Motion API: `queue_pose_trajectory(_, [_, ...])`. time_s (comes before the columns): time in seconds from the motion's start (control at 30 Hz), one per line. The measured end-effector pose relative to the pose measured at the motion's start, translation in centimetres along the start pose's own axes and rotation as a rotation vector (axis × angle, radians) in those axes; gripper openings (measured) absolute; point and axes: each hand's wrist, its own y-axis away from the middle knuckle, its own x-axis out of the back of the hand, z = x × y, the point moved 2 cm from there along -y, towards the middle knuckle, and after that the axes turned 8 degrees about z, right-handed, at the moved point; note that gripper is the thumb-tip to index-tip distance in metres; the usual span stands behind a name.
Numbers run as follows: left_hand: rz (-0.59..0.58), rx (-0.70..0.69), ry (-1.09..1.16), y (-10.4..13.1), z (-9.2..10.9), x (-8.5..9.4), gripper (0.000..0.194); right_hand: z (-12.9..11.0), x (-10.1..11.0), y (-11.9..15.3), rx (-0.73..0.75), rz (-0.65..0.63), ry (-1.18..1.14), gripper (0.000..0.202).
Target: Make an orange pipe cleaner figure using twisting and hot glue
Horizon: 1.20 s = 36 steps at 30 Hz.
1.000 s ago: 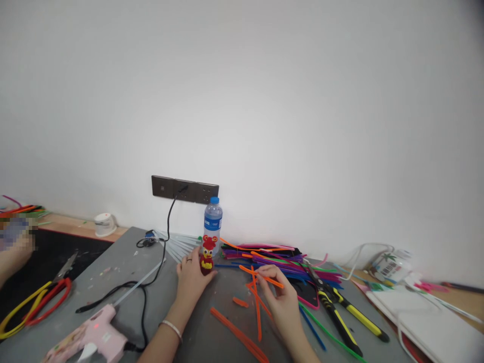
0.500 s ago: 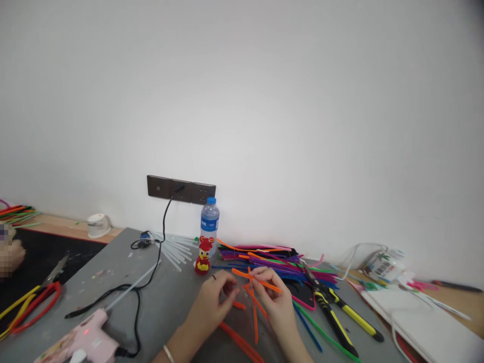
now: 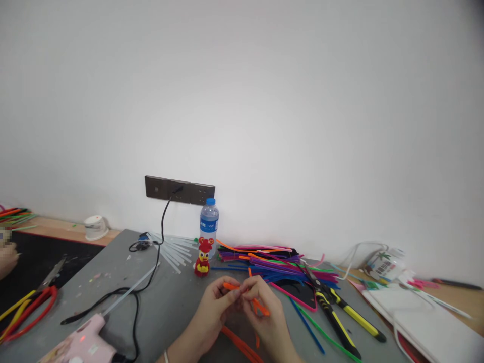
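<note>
Between my hands is an orange pipe cleaner piece [image 3: 260, 307] with several bent, crossing strands. My left hand [image 3: 217, 307] pinches one orange end between thumb and forefinger. Fingers of my right hand [image 3: 264, 312] are closed round the other strands, close against the left fingertips; the crossing itself is partly hidden. More orange pipe cleaners [image 3: 242, 345] lie on the grey table below my hands. A small red and yellow figure [image 3: 203, 258] stands beyond them, in front of a water bottle [image 3: 209, 222].
Bundled coloured pipe cleaners [image 3: 280, 262] lie by the wall, with yellow-black pliers [image 3: 336, 312] to their right. A pink glue gun [image 3: 85, 343], black cable [image 3: 136, 307], glue sticks [image 3: 176, 252] and scissors [image 3: 36, 307] are at left. Another person's hand [image 3: 7, 259] shows at the far left edge.
My left hand has moved right and up to meet the right hand, and its fingers have closed on an orange end. The right hand has shifted slightly down and left.
</note>
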Motion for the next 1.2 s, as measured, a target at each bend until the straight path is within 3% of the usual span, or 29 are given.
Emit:
queue_pose_trajectory(0.2, [0.138,0.117,0.142,0.2,0.2,0.2,0.036,-0.6,0.1,-0.3,-0.036,0.057,-0.04,0.022])
queue_pose_trajectory(0.5, [0.075,0.093,0.104,0.2,0.3,0.2,0.028,-0.8,0.1,-0.5,-0.026,0.032,-0.004,0.017])
queue_pose_trajectory(0.63, [0.063,0.093,0.078,0.4,0.7,0.1,0.028,-0.5,0.5,-0.4,-0.188,0.042,-0.024,0.012])
queue_pose_trajectory(0.8, [-0.046,0.11,-0.023,0.6,0.8,-0.2,0.029,0.4,0.9,-0.3,-0.4,0.048,-0.229,0.015])
queue_pose_trajectory(1.2, [-0.1,0.073,-0.18,0.7,1.2,-0.1,0.032,0.4,1.6,-0.8,-0.405,-0.025,-0.365,0.019])
